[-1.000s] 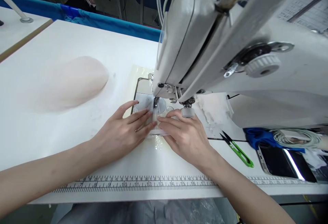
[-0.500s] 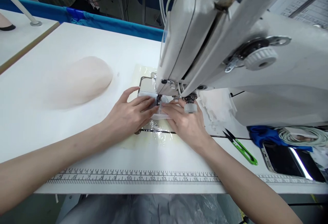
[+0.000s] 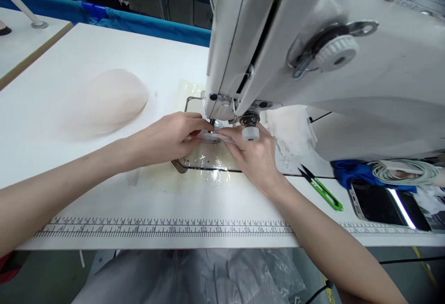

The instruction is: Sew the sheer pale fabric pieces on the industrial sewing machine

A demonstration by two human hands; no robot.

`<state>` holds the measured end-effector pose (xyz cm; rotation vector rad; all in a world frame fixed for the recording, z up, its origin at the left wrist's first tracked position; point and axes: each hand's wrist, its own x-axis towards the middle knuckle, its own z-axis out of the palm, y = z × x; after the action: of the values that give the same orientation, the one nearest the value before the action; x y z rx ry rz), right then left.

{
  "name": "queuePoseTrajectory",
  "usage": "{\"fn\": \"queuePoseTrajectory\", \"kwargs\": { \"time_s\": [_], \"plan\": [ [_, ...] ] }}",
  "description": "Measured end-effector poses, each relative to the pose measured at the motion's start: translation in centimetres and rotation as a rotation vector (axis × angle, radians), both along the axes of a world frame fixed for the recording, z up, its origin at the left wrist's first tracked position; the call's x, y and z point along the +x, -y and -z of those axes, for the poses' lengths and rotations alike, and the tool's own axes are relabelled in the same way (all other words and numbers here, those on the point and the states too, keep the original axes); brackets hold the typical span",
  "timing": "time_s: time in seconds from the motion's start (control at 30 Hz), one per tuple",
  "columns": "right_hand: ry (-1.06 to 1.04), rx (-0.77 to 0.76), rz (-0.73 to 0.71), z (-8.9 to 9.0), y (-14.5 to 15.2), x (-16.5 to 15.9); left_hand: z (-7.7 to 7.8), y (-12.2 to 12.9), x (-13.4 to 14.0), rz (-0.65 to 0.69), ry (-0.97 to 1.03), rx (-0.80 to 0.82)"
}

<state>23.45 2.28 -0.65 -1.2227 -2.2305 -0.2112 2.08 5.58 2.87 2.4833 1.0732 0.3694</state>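
Observation:
A small piece of thin white fabric (image 3: 208, 136) lies at the needle area of a sewing machine (image 3: 236, 49), between both hands. My left hand (image 3: 177, 135) pinches its left end with thumb and fingers, just left of the presser foot. On the right, my right hand (image 3: 252, 151) grips the fabric's other end between thumb and fingers, partly behind the machine's white knob (image 3: 251, 133). Under the hands is the metal bed plate (image 3: 205, 159), covered with shiny clear film. The needle tip is hidden by the fingers.
Green thread snips (image 3: 323, 189) and a phone (image 3: 385, 204) lie at the right, by a blue cloth (image 3: 344, 173) and a coiled cord (image 3: 403, 173). White fabric pieces (image 3: 290, 128) sit behind my right hand. A pale rounded cup (image 3: 114, 102) rests at left. A printed ruler (image 3: 167, 228) lines the front edge.
My left hand has gone from lying flat with spread fingers to pinching the fabric edge. The fabric now looks lifted and narrower. The camera view has shifted slightly.

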Motion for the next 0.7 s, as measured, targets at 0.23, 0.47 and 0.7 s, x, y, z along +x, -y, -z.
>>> {"fn": "queuePoseTrajectory", "kwargs": {
  "time_s": [0.23,0.47,0.7],
  "plan": [
    [0.017,-0.016,0.038,-0.10,0.01,-0.23,0.84,-0.18,0.13,-0.074,0.053,0.021],
    [0.024,-0.028,0.037,-0.24,0.22,-0.51,0.65,0.09,-0.31,-0.050,0.075,-0.074],
    [-0.030,0.086,-0.031,-0.12,0.19,-0.34,1.00,-0.59,-0.66,0.058,0.009,0.089]
  ]
}}
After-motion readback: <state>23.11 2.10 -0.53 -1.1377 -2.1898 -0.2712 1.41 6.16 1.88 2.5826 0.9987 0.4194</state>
